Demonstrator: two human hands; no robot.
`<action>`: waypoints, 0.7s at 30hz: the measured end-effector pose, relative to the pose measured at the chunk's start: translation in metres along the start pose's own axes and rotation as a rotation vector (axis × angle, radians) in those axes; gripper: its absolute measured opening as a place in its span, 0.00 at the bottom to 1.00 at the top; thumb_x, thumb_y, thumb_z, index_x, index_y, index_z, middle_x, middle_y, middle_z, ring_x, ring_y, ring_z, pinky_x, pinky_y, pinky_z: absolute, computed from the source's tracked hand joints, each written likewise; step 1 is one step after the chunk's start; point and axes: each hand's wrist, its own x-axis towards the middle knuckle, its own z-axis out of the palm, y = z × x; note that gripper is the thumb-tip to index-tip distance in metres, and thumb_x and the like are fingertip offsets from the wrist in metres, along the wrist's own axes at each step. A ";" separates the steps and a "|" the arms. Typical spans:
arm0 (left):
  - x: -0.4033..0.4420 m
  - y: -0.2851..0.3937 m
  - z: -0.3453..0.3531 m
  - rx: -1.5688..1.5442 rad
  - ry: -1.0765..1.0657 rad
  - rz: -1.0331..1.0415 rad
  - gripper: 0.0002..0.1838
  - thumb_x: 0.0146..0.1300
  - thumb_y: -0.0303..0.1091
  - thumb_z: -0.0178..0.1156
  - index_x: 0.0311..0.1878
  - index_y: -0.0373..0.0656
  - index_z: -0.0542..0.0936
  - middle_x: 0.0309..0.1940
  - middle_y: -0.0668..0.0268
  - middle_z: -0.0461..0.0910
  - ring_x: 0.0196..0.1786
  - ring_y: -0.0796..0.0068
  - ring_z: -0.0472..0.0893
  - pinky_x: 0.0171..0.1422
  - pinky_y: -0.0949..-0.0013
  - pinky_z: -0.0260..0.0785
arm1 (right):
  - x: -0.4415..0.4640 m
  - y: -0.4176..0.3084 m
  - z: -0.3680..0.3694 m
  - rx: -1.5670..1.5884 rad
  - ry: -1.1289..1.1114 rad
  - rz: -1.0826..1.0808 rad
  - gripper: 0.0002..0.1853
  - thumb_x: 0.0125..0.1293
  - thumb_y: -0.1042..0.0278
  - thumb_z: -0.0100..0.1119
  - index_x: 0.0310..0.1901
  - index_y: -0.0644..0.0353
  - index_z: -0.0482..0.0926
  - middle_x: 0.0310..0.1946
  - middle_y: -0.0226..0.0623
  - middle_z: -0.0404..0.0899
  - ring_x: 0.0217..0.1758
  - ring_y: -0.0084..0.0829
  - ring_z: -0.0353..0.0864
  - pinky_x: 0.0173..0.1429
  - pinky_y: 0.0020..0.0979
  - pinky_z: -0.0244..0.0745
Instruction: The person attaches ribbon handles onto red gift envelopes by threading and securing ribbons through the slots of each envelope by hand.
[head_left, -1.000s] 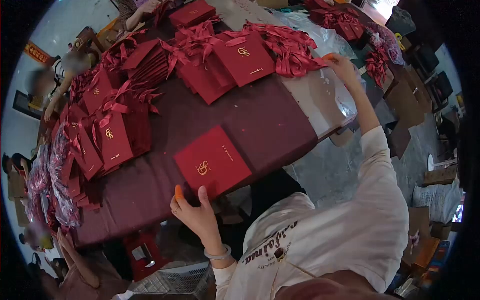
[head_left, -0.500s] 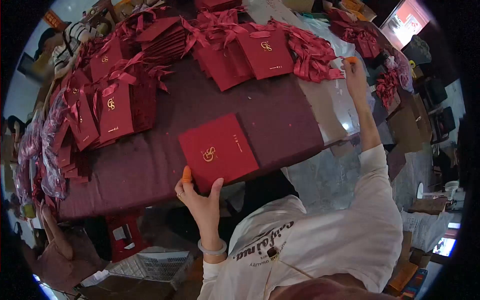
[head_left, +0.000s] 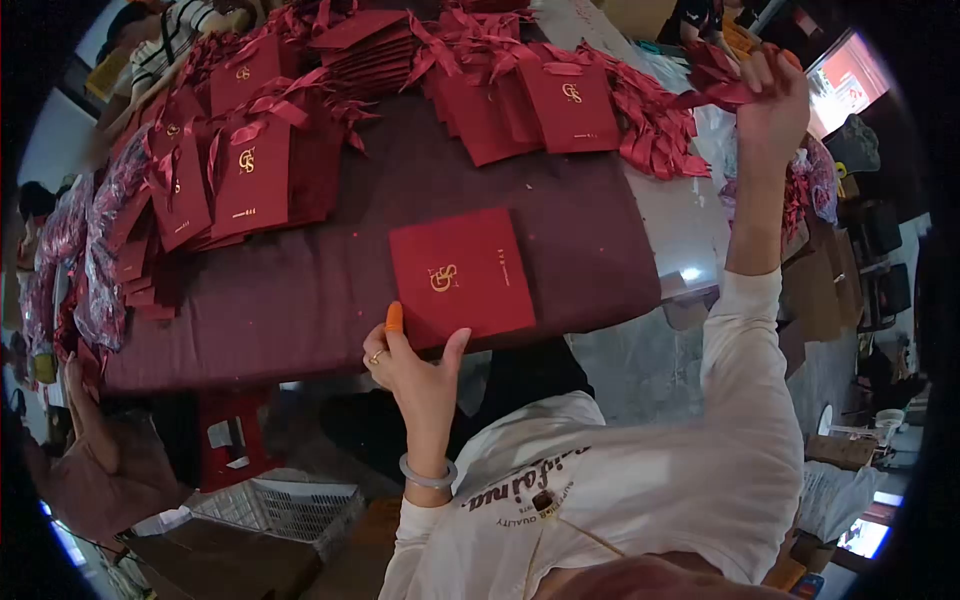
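Two hands are well apart, and only the left hand (head_left: 415, 385) is at the flat, near-square red bag with gold lettering (head_left: 470, 275) on the maroon tablecloth (head_left: 270, 310). Its fingers are open: thumb and orange-tipped forefinger spread around the bag's near left corner, the forefinger at the left side and the thumb by the near edge. Whether they press or merely touch, I cannot tell.

The bag extends from those fingers away from the body and to the right. Its outline gives no clear long axis, but the print does: the gold logo (head_left: 443, 278) sits toward the left side, the small lettering (head_left: 503, 265) toward the right.

The right hand (head_left: 775, 105) is beyond the bag and well to its right, fingers closed on a shiny dark-red ribbon (head_left: 722, 90) that trails leftward from the fingertips. Just left of and below that ribbon lies the heap of loose red ribbons (head_left: 655, 125), nearer the right hand than the left.
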 end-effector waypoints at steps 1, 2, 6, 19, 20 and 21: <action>0.001 -0.001 0.002 0.020 0.014 0.016 0.42 0.45 0.51 0.71 0.58 0.35 0.68 0.51 0.49 0.64 0.53 0.50 0.64 0.57 0.52 0.57 | -0.022 -0.018 0.045 -0.048 0.100 0.219 0.07 0.63 0.74 0.50 0.40 0.68 0.74 0.24 0.32 0.72 0.27 0.20 0.67 0.34 0.19 0.64; 0.000 -0.002 0.004 0.042 0.027 0.029 0.43 0.43 0.52 0.72 0.57 0.35 0.68 0.51 0.48 0.64 0.51 0.49 0.65 0.55 0.52 0.58 | -0.001 0.030 -0.006 0.299 -0.407 0.231 0.08 0.63 0.74 0.52 0.43 0.66 0.74 0.25 0.28 0.70 0.22 0.15 0.56 0.26 0.18 0.52; -0.001 0.001 0.010 -0.042 0.074 -0.002 0.42 0.40 0.44 0.75 0.58 0.38 0.68 0.52 0.49 0.63 0.52 0.49 0.65 0.56 0.52 0.57 | -0.105 0.045 0.038 -0.035 -0.720 0.718 0.14 0.64 0.69 0.56 0.49 0.65 0.71 0.30 0.27 0.72 0.28 0.17 0.68 0.32 0.18 0.63; 0.003 -0.008 -0.006 -0.666 -0.105 -0.196 0.29 0.46 0.31 0.70 0.55 0.44 0.75 0.35 0.63 0.75 0.42 0.69 0.73 0.50 0.69 0.66 | -0.232 0.081 0.065 0.285 -0.788 1.191 0.16 0.67 0.72 0.51 0.55 0.63 0.65 0.35 0.34 0.72 0.33 0.27 0.78 0.38 0.25 0.74; 0.003 -0.010 -0.006 -0.629 -0.099 -0.165 0.29 0.46 0.31 0.70 0.55 0.46 0.76 0.35 0.64 0.74 0.41 0.71 0.73 0.50 0.71 0.66 | -0.232 0.082 0.065 0.314 -0.762 1.221 0.16 0.67 0.72 0.51 0.55 0.63 0.65 0.35 0.34 0.72 0.32 0.26 0.77 0.37 0.25 0.74; 0.002 -0.010 -0.007 -0.627 -0.099 -0.174 0.29 0.46 0.31 0.70 0.55 0.46 0.76 0.35 0.64 0.74 0.41 0.71 0.73 0.50 0.71 0.66 | -0.233 0.081 0.067 0.369 -0.759 1.181 0.17 0.66 0.70 0.53 0.55 0.63 0.65 0.36 0.34 0.73 0.31 0.26 0.76 0.37 0.25 0.75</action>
